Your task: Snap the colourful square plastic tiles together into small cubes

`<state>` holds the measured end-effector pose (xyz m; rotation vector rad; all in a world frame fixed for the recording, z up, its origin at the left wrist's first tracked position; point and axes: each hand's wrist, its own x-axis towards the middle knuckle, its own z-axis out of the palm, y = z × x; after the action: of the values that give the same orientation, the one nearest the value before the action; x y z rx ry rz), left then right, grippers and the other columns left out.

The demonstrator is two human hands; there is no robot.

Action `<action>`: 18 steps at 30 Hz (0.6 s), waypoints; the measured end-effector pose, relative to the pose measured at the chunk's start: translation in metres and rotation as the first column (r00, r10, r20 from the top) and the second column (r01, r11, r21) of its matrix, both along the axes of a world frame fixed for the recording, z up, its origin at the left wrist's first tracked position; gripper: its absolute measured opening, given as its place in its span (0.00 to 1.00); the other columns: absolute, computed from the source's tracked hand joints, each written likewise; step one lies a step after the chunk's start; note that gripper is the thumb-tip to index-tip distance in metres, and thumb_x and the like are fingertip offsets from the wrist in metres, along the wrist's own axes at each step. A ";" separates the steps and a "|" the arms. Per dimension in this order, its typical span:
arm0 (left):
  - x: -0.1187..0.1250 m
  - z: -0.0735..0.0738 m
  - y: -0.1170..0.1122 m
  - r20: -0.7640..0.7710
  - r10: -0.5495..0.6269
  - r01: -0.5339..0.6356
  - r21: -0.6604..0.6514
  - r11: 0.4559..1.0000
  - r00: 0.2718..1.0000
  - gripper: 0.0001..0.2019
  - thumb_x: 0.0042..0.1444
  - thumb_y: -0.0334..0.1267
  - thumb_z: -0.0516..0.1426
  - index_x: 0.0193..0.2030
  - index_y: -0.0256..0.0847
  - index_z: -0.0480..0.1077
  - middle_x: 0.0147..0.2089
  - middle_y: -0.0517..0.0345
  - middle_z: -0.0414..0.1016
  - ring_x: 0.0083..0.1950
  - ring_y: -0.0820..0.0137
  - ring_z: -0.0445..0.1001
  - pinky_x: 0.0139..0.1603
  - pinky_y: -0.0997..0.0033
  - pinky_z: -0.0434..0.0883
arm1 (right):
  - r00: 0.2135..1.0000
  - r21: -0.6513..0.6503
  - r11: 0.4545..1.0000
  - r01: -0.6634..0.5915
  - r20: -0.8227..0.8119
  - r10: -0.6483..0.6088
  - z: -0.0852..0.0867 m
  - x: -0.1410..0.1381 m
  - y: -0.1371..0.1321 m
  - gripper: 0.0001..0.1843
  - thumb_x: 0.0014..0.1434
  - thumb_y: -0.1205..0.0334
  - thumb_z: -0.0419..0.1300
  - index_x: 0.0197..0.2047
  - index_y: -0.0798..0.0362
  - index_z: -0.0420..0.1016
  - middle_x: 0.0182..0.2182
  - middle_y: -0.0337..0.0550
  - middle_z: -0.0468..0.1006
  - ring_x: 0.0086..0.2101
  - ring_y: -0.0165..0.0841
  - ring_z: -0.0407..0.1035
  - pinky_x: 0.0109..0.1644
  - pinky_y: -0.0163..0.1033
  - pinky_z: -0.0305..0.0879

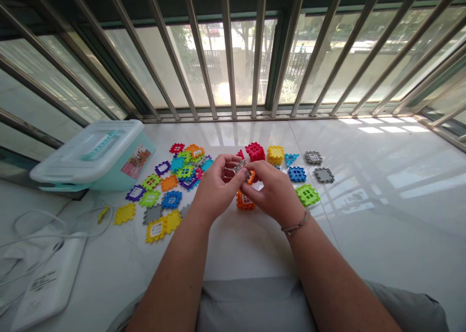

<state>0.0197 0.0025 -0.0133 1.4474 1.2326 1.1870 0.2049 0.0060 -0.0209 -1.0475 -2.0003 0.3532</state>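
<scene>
My left hand (218, 186) and my right hand (273, 191) meet above the middle of the white sill, their fingertips pinching a small grey waffle-grid building tile (239, 167) between them. Just below my hands sits an orange cube of joined tiles (244, 201), partly hidden by my right hand. Beyond my fingers stand a red tile cube (255, 151) and a yellow tile cube (275, 155). Flat tiles of several colours lie around them, such as a blue tile (297, 174) and a green tile (307, 194).
A teal plastic storage box with a white lid (98, 155) stands at the left, near a white cable (36, 225) and a white power bank (47, 283). Metal window bars (225, 50) run along the far edge of the sill.
</scene>
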 end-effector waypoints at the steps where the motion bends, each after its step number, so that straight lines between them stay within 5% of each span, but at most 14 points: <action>1: 0.000 0.000 0.000 -0.004 0.001 -0.001 0.002 1.000 1.000 0.18 0.67 0.50 0.68 0.58 0.45 0.75 0.49 0.53 0.81 0.47 0.65 0.81 0.44 0.68 0.80 | 1.000 -0.001 1.000 0.000 0.001 0.000 0.000 0.000 0.000 0.09 0.68 0.62 0.69 0.51 0.48 0.78 0.46 0.44 0.86 0.41 0.38 0.82 0.45 0.42 0.73; 18: 0.000 0.001 -0.001 -0.055 0.016 -0.016 0.009 1.000 0.998 0.19 0.68 0.50 0.68 0.58 0.45 0.75 0.50 0.53 0.80 0.45 0.66 0.81 0.43 0.69 0.80 | 1.000 0.012 1.000 0.007 0.003 -0.007 0.000 -0.001 0.000 0.09 0.68 0.62 0.69 0.51 0.48 0.79 0.45 0.43 0.86 0.39 0.38 0.81 0.44 0.42 0.73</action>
<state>0.0194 0.0020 -0.0127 1.4879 1.2803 1.1713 0.2043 0.0056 -0.0209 -1.0484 -1.9985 0.3359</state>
